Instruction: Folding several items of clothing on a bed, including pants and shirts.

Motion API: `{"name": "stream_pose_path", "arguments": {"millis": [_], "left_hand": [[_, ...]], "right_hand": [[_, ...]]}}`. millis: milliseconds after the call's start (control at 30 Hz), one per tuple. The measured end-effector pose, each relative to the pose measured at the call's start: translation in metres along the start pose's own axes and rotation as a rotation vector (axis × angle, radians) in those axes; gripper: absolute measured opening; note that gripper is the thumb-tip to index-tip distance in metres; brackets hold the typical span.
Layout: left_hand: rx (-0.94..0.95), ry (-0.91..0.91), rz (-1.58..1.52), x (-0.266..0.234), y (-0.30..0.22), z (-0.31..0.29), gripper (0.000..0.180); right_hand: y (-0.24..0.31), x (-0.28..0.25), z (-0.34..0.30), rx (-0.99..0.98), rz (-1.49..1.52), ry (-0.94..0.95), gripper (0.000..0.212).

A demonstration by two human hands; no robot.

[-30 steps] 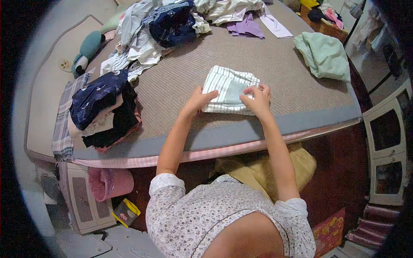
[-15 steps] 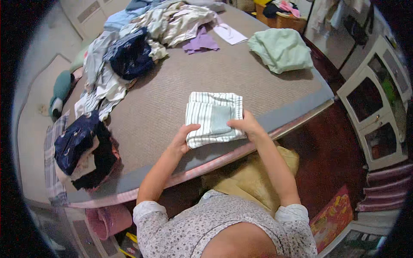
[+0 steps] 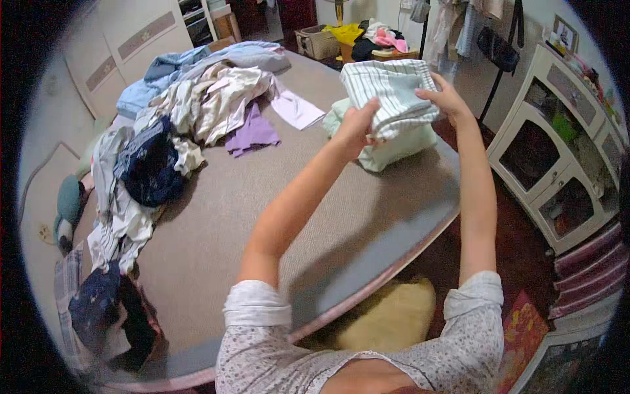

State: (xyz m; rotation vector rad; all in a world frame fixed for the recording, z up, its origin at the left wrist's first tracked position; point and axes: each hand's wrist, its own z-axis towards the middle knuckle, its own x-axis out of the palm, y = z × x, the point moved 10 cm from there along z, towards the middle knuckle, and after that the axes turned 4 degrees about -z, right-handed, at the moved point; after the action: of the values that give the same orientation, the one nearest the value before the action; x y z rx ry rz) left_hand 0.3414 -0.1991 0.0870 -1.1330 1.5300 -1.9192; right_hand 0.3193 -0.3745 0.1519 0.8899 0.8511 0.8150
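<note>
Both of my hands grip a folded striped garment (image 3: 394, 92), white with dark stripes and a pale grey-green patch. My left hand (image 3: 359, 123) pinches its near left corner, thumb on top. On its right side my right hand (image 3: 449, 100) holds the edge, also with the thumb on top. Directly beneath lies a folded pale green cloth (image 3: 400, 150) on the far right part of the bed (image 3: 262, 203). The striped garment covers much of the green cloth; whether the two touch, I cannot tell.
A heap of loose clothes (image 3: 210, 105) spreads over the bed's far left, with a purple cloth (image 3: 252, 134) at its edge. Dark clothes (image 3: 98, 308) lie at the near left. A white cabinet (image 3: 551, 151) stands right of the bed. A yellow-covered seat (image 3: 387, 318) sits by the near edge.
My hands have carried the striped garment away from the bed's near edge, up and to the right, over the green cloth. My arms are now stretched out, and the view has shifted.
</note>
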Motion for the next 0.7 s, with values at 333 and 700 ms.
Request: {"name": "stream_pose_path", "arguments": {"millis": [333,700], "left_hand": [[-0.144,-0.238,0.019,-0.053,0.104,0.065,0.035],[-0.156,-0.049,0.764,-0.189,0.057,-0.101,0.037]], "right_hand": [[-0.128,0.014,0.023,0.237,-0.876,-0.223,0.078],[-0.06,0.081,-0.204,-0.137,-0.523,0.048,0.047]]}}
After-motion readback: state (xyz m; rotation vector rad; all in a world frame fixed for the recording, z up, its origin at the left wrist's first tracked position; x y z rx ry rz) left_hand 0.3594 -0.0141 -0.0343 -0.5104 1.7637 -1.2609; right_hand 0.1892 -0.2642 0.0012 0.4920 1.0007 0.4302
